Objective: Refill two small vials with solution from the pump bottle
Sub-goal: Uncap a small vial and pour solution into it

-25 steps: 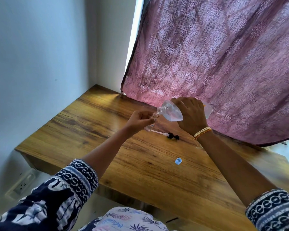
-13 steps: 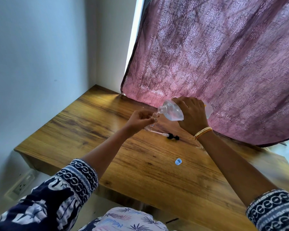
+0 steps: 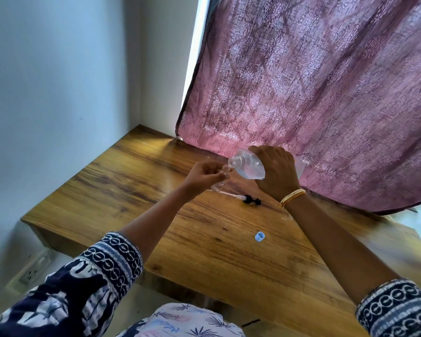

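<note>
- Clear plastic is filling both hands: the right hand is gripping the bottle round its body and tipping it, so its open neck is pointing down at the vial.
- The left hand is pinching that vial near its mouth, slanting it up to meet the neck; the two rims are nearly touching, likely so that little spills.
- Whether liquid is flowing right now is too fine to tell.
- The pump is lying on the worktop just below the hands, unscrewed, which is why the person is pouring rather than pumping.
- A blue cap is resting nearer the person, apart from the pump, presumably the vial's.
- A second vial is not clearly showing.
- A purple curtain is hanging behind the hands.
</note>
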Tool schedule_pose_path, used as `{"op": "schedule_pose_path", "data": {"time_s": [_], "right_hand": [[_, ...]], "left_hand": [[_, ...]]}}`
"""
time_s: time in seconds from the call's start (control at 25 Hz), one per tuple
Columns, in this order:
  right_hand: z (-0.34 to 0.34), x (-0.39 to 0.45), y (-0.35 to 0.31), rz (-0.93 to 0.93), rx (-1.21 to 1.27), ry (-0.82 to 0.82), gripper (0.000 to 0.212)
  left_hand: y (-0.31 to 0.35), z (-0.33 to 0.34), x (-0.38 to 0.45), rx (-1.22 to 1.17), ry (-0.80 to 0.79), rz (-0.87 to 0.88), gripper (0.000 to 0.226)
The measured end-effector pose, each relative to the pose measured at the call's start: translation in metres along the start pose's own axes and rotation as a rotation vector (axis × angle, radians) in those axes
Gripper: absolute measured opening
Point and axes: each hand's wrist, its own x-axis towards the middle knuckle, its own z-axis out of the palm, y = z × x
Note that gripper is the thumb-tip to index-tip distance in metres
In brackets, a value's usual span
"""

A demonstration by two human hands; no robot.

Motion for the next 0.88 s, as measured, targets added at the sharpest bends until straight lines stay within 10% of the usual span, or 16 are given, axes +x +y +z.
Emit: {"op": "schedule_pose_path", "data": {"time_s": [0.88], "right_hand": [[0.078,-0.044,-0.016,0.845,0.972,-0.067,0.043]], "left_hand": [[-0.028,0.006,-0.006,-0.073,0.098,-0.297,0.031]]}}
